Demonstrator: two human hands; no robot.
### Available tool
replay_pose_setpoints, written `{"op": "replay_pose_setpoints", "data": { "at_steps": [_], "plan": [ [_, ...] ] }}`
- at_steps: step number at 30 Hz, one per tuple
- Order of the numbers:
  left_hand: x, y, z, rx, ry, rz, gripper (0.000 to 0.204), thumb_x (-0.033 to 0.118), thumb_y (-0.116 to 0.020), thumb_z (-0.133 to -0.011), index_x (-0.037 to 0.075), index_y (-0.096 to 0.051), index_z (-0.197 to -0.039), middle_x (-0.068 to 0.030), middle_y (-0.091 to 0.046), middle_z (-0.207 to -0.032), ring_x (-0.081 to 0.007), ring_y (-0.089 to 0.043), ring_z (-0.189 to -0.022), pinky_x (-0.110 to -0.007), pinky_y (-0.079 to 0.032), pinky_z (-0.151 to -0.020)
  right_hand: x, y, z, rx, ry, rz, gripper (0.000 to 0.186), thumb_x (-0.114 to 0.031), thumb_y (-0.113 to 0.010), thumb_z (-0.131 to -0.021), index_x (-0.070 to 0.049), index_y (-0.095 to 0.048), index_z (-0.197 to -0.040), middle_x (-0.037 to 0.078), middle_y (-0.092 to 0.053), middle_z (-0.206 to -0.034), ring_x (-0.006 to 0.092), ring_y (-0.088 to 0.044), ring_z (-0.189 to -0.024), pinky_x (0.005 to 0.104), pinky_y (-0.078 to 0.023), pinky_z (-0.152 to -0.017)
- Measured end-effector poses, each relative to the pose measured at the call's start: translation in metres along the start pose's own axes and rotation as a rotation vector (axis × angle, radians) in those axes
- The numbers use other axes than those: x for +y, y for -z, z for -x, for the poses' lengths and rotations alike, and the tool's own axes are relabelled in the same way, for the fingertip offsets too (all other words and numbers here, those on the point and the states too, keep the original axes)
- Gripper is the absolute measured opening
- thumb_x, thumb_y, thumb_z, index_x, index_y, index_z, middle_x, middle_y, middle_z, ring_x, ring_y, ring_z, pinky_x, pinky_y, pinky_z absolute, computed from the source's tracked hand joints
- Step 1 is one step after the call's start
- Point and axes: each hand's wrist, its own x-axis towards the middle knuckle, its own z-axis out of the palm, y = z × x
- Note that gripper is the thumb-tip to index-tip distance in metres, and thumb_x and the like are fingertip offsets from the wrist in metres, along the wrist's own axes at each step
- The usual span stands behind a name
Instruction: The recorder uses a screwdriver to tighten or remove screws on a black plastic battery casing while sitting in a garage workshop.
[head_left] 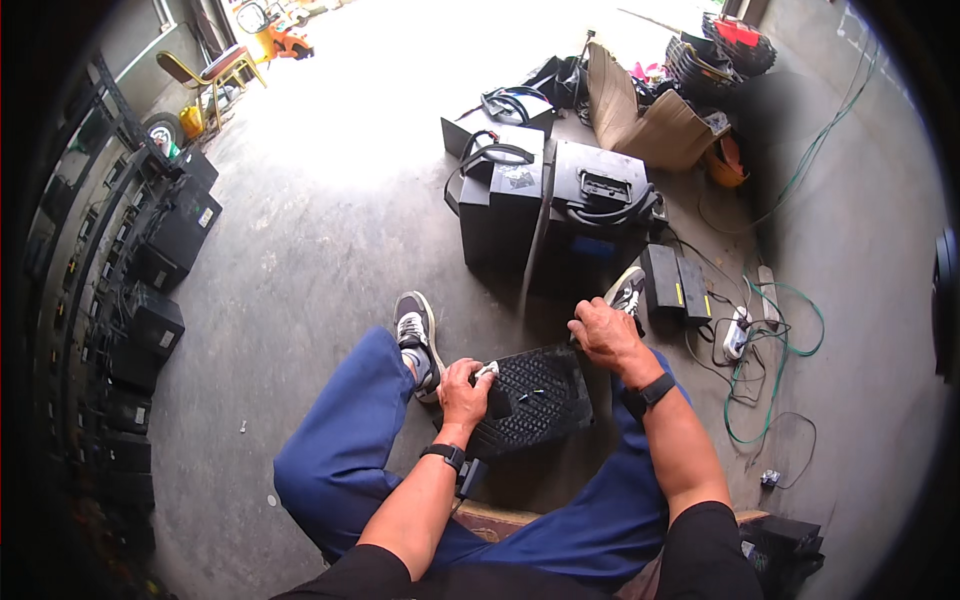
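Textured black panel: probably stiff; grip by edges. Left hand: pinching white wad. Right hand: curled, contents unclear from here.

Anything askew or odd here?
The green cable lies in untidy loops near the white power strip, a possible snag. Beyond the black boxes, the cardboard is bent. Small pale pieces sit on the ridged black panel, too small to identify. No spill shows.

a workshop (black cases, grey concrete floor).
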Motion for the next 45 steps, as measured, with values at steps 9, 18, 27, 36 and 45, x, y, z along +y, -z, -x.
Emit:
{"op": "replay_pose_setpoints", "data": {
  "at_steps": [9,18,27,36,45],
  "plan": [
    [-0.006,0.002,0.002,-0.023,0.008,0.016,0.027,0.026,-0.079,-0.083,0.009,-0.073,-0.103,-0.0078,-0.070,-0.116,-0.0301,-0.062,-0.115,-0.044,-0.047,-0.099,0.001,-0.004,0.002,0.043,0.075,-0.053,0.019,-0.007,-0.065,-0.084,-0.007,-0.058,-0.102,0.019,-0.060,-0.102,0.0417,-0.061,-0.098,0.0504,-0.052,-0.085],
    [0.000,0.002,0.002,-0.039,-0.017,-0.053,0.058,0.049,-0.082,-0.079,0.009,-0.070,-0.120,-0.0112,-0.066,-0.132,-0.0333,-0.055,-0.130,-0.051,-0.037,-0.110,0.014,-0.008,0.002,0.078,0.160,-0.095,0.020,-0.008,-0.063,-0.084,-0.006,-0.059,-0.103,0.020,-0.062,-0.103,0.0425,-0.063,-0.099,0.0512,-0.052,-0.087],
    [0.048,0.032,-0.020,0.128,-0.225,-0.104,0.064,0.049,-0.072,-0.092,0.000,-0.063,-0.132,-0.0229,-0.054,-0.147,-0.0436,-0.045,-0.139,-0.054,-0.030,-0.117,0.002,-0.002,0.000,0.030,0.123,-0.107,0.019,-0.009,-0.063,-0.085,-0.005,-0.058,-0.104,0.021,-0.062,-0.105,0.0449,-0.063,-0.100,0.0522,-0.053,-0.087],
    [0.310,0.232,-0.084,-0.174,-0.632,0.981,0.101,0.054,-0.076,-0.086,-0.001,-0.031,-0.157,-0.0299,-0.051,-0.148,-0.0432,-0.054,-0.133,-0.048,-0.043,-0.110,0.000,0.003,0.000,-0.047,0.015,-0.085,0.022,-0.015,-0.063,-0.089,-0.009,-0.060,-0.110,0.019,-0.063,-0.112,0.0424,-0.063,-0.109,0.0520,-0.052,-0.090],
    [0.260,0.255,-0.139,-0.433,-1.279,1.028,0.116,0.076,-0.067,-0.081,0.000,-0.026,-0.159,-0.0329,-0.050,-0.147,-0.0456,-0.053,-0.133,-0.050,-0.044,-0.109,0.014,-0.007,0.008,0.008,0.049,-0.057,0.022,-0.015,-0.062,-0.089,-0.010,-0.060,-0.110,0.019,-0.063,-0.112,0.0434,-0.064,-0.106,0.0538,-0.053,-0.088]
  ]
}}
